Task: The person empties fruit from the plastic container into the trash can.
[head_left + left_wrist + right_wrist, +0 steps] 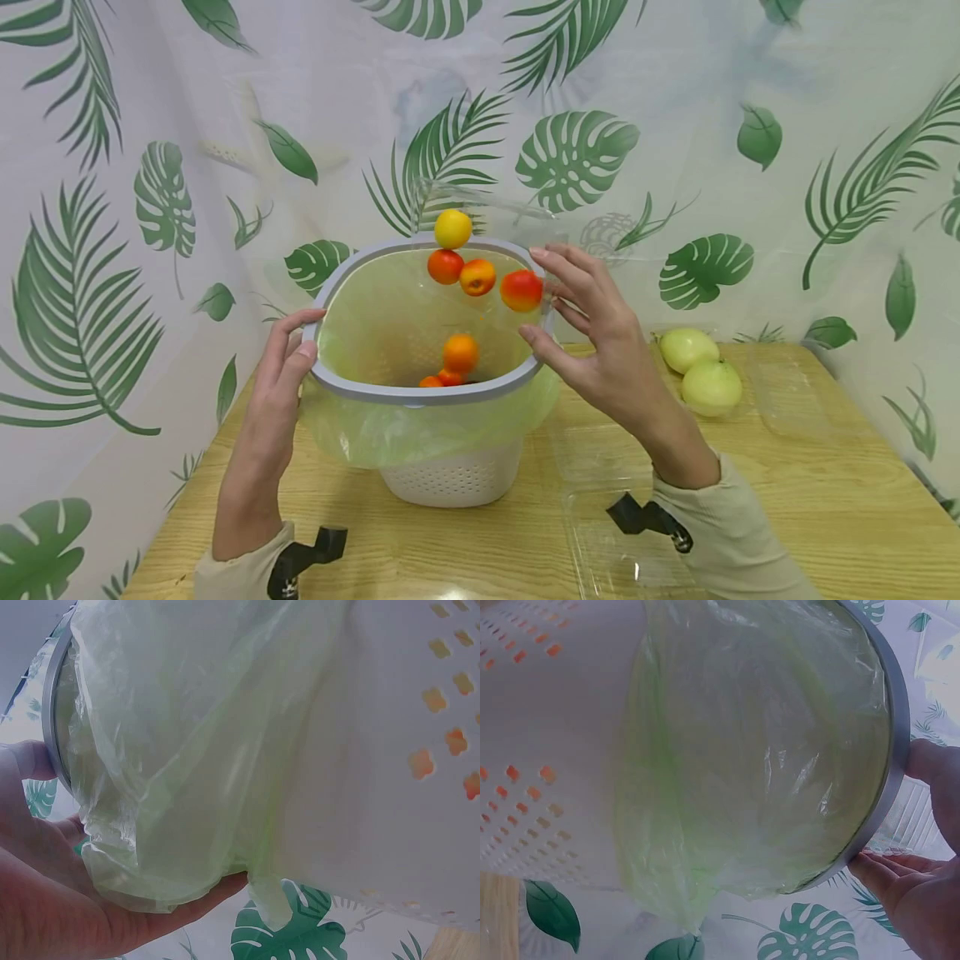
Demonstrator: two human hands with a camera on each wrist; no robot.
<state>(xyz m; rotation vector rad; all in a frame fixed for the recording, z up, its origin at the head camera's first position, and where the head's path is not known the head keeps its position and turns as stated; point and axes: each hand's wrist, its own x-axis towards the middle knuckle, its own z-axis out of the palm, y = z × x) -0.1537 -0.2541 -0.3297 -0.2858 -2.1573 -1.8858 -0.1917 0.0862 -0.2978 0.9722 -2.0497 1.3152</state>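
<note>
A white perforated basket (pixel 453 477) with a grey rim (pixel 420 393) and a green bag liner (pixel 375 317) stands tilted toward me on the wooden table. My left hand (pixel 288 350) grips the rim's left side, thumb over it and fingers under the bag (pixel 195 750). My right hand (pixel 570 317) pinches a clear plastic box (pixel 480 204) against the far right rim (pixel 896 735). A yellow fruit (pixel 453 228) and three orange-red fruits (pixel 477 277) are in mid-air at the mouth. More orange fruit (pixel 460 353) lie at the bottom.
Two pale green fruits (pixel 701 371) sit in a clear tray at the right of the table (pixel 825 500). Another clear plastic tray (pixel 622 542) lies near my right wrist. A leaf-print curtain (pixel 750 125) hangs close behind the table.
</note>
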